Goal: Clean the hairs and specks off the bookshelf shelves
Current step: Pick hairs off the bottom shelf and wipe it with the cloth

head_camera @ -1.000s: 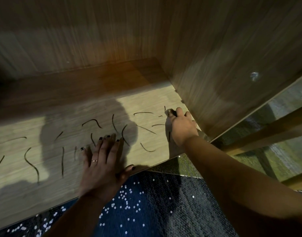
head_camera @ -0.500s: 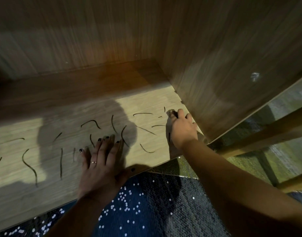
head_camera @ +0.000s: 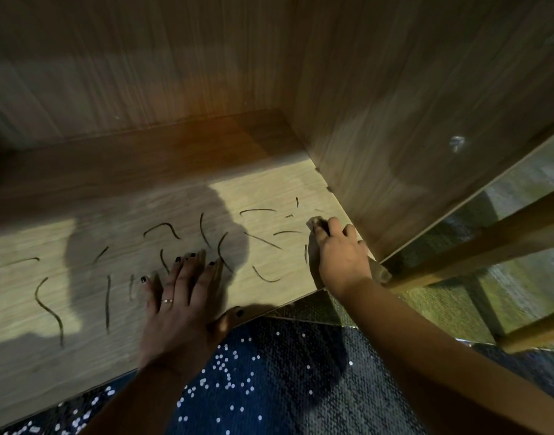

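Several dark curved hairs lie scattered over the light wooden shelf of the bookshelf. My left hand rests flat on the shelf near its front edge, fingers straight, among the hairs. My right hand is at the shelf's right end beside the side panel, its fingers curled round a small brownish wad pressed on the shelf. What the wad is made of is unclear. More hairs lie between my two hands.
The bookshelf's right side panel stands close against my right hand, and the back panel closes the rear. Below the shelf edge lies a dark blue carpet dotted with white specks. Wooden rails cross at the right.
My right hand with the wad has drawn back a little toward the shelf's front edge. My left hand has stayed flat in place.
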Tool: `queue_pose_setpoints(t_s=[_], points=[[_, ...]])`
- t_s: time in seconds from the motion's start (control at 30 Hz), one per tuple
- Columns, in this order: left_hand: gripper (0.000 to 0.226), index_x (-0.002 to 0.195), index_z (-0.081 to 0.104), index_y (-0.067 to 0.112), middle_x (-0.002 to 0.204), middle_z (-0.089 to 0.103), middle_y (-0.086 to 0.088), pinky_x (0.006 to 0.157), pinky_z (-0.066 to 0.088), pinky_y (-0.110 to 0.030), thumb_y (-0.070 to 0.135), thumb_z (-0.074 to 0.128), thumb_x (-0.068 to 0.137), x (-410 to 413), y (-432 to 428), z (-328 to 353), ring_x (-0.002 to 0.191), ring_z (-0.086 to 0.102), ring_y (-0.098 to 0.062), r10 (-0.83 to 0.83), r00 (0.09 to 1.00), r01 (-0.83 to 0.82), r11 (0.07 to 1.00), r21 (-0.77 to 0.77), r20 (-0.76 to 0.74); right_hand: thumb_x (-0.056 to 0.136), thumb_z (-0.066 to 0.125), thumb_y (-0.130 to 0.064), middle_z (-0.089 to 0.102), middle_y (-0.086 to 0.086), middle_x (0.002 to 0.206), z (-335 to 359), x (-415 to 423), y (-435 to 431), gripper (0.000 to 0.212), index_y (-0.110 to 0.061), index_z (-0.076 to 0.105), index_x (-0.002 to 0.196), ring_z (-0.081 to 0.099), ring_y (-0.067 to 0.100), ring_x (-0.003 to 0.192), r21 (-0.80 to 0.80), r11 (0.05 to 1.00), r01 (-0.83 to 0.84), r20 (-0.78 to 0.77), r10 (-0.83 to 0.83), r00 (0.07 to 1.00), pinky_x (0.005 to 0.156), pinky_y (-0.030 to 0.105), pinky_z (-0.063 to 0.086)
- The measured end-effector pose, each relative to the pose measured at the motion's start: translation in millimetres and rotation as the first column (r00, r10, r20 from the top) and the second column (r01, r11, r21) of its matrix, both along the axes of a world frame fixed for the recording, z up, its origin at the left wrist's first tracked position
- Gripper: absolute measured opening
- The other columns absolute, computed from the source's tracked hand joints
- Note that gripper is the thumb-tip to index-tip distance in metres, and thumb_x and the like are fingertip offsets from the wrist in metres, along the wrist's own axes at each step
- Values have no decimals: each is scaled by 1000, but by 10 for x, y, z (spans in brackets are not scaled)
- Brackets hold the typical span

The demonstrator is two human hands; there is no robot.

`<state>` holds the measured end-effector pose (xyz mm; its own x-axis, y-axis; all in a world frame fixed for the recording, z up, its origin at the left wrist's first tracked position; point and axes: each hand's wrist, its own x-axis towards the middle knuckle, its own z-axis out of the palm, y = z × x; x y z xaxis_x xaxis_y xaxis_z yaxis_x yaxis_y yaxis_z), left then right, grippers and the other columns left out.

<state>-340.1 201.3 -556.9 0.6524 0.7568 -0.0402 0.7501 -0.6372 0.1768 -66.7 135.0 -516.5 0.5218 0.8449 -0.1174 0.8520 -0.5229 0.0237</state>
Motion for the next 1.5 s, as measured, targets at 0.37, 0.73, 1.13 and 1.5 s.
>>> queue_pose_setpoints(t_s=[0.37, 0.73, 1.13, 1.5], points=[[88, 150, 29, 21, 157, 28, -10, 118, 7, -63, 73, 39, 80, 11, -6, 7, 147, 21, -33, 19, 1000, -19, 1000, -2, -1, 92, 45, -9, 22, 4, 145, 89, 211, 462, 48, -18, 41, 138, 30, 32, 125, -61, 992, 114, -36, -116, 993, 102, 47, 38], [85, 148, 33, 15, 154, 31, -15, 116, 10, -64, 72, 32, 84, 9, -14, 22, 143, 25, -37, -8, 1000, 8, 999, 44, 4, 91, 44, -11, 29, 6, 136, 54, 45, -83, 51, -18, 39, 141, 36, 29, 117, -39, 997, 62, 4, -62, 998, 91, 46, 43], [85, 148, 32, 16, 153, 30, -13, 115, 13, -64, 72, 38, 84, 17, -15, 29, 143, 25, -34, -2, 1000, 3, 1000, 31, -2, 93, 42, -12, 23, 3, 146, 118, 218, 439, 44, -13, 45, 137, 32, 29, 126, -92, 985, 146, -3, -147, 989, 100, 44, 40], [86, 150, 31, 18, 156, 28, -12, 115, 14, -67, 76, 14, 88, 7, -6, 14, 146, 22, -35, -7, 1000, 7, 1000, 2, -22, 88, 52, -13, 34, 1, 139, 125, 19, -64, 47, -17, 49, 135, 36, 26, 121, -114, 993, -9, 23, 12, 1000, 94, 42, 42]])
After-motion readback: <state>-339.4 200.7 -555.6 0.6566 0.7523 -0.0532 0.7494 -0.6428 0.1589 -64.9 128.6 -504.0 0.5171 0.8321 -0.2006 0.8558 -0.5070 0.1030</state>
